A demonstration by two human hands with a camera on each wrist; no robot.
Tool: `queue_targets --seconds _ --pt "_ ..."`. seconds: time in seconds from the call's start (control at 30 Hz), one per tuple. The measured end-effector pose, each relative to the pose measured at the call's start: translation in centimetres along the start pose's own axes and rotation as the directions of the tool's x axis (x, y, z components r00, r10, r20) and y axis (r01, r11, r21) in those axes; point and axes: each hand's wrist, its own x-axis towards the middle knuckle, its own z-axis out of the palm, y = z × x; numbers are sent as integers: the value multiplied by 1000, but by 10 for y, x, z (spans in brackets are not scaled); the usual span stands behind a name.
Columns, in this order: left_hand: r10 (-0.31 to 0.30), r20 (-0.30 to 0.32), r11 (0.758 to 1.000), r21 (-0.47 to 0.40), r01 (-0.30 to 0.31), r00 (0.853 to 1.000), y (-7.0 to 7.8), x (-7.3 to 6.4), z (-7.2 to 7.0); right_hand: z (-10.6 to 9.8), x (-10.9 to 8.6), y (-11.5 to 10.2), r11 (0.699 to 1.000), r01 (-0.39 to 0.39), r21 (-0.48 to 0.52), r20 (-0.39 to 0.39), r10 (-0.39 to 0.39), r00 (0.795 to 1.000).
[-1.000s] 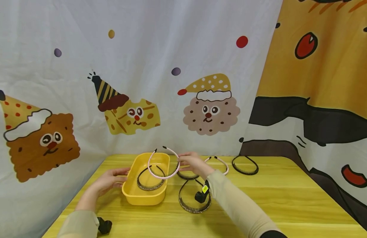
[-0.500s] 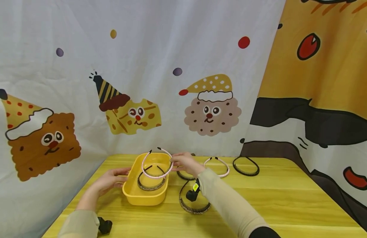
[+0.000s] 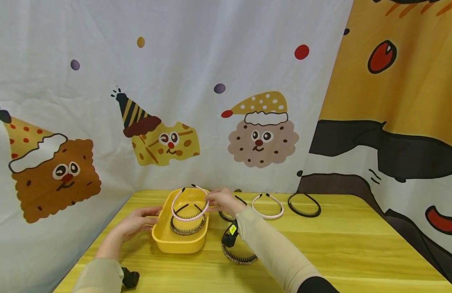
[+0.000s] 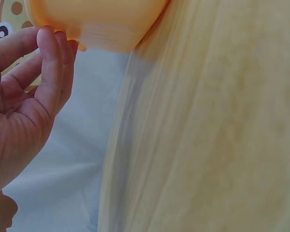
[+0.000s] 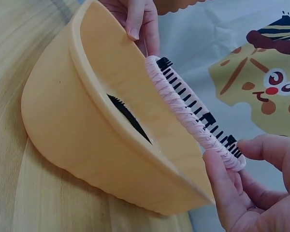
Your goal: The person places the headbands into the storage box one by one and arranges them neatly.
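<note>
My right hand pinches a pink wrapped headband by one side, between thumb and fingers. The headband has black comb teeth and hangs above the yellow bin, apart from it. Inside the bin lies a dark toothed headband with a speckled band. At the bin's left side, my left hand touches the rim with its fingertips; in the left wrist view its relaxed fingers meet the bin's outer edge.
Right of the bin, a speckled headband and a black one are partly hidden by my right arm. A pink headband and another black headband lie farther right on the wooden table. A printed curtain hangs behind.
My right hand has moved left with the pink headband, bringing it more fully over the bin. The left hand stays at the bin's side, and the bin has not visibly moved.
</note>
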Motion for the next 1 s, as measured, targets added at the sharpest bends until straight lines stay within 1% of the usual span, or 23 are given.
queue_targets --seconds 0.17,0.4,0.57,0.77,0.93,1.0 --pt "-1 8 1000 -9 1 1000 -2 -1 -2 8 3 0 1000 -8 -6 -13 8 1000" --pt "-1 2 1000 -10 1 1000 2 -1 0 18 4 1 999 -3 -40 -105 -1 994" --pt "-3 5 1000 -9 3 1000 3 0 1 24 4 2 999 16 -52 -131 -23 991" --pt "-7 1 1000 -10 7 1000 3 0 1 29 5 5 994 42 -97 -155 -56 986" --pt "-18 -4 1000 -11 18 1000 2 0 1 34 5 7 988 44 -146 -189 -71 979" --pt "-12 2 1000 -10 12 1000 2 0 1 36 5 7 985 43 -167 -199 -77 977"
